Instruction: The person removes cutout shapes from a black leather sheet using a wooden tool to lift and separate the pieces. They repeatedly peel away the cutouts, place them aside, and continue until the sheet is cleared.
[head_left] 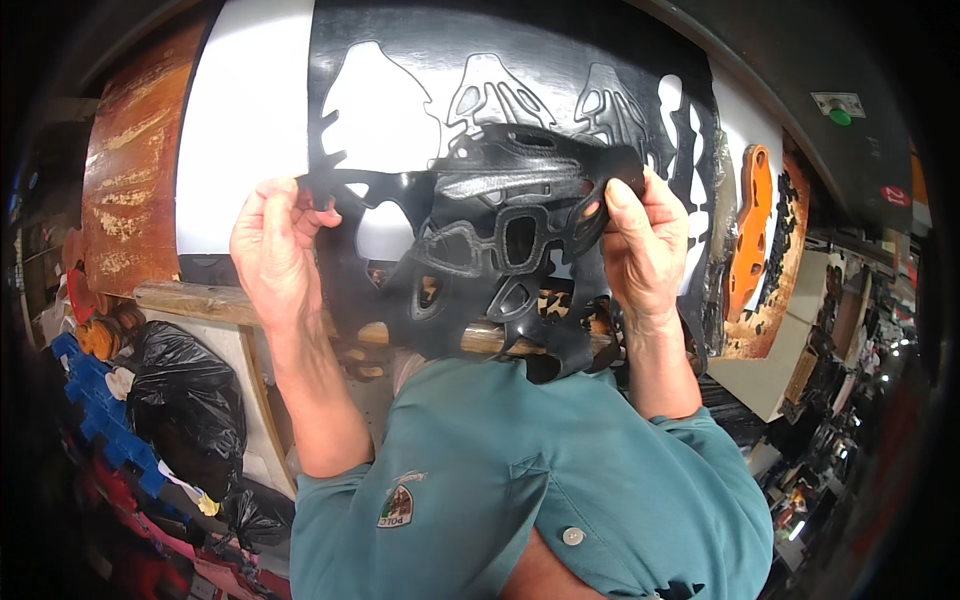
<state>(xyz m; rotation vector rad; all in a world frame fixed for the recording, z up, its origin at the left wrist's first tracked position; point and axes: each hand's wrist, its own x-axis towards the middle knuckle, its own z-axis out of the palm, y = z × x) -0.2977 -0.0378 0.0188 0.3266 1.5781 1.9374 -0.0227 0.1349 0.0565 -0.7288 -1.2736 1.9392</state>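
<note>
A limp black sheet piece, like leather or synthetic upper material, hangs between my hands. It is full of cut-out holes and has raised outlines. My left hand pinches its left edge between thumb and fingertips. On the other side, my right hand grips a bunched part, thumb on top. The lower part droops in folds over the table's near edge. Behind it lies a larger black sheet with shoe-upper-shaped openings and cut outlines, and the white board shows through the openings.
An orange cutting die lies right of the sheet. Worn brown boards flank the white board. Overhead at right is a dark machine beam with a green button. Lower left are a black plastic bag and blue crates.
</note>
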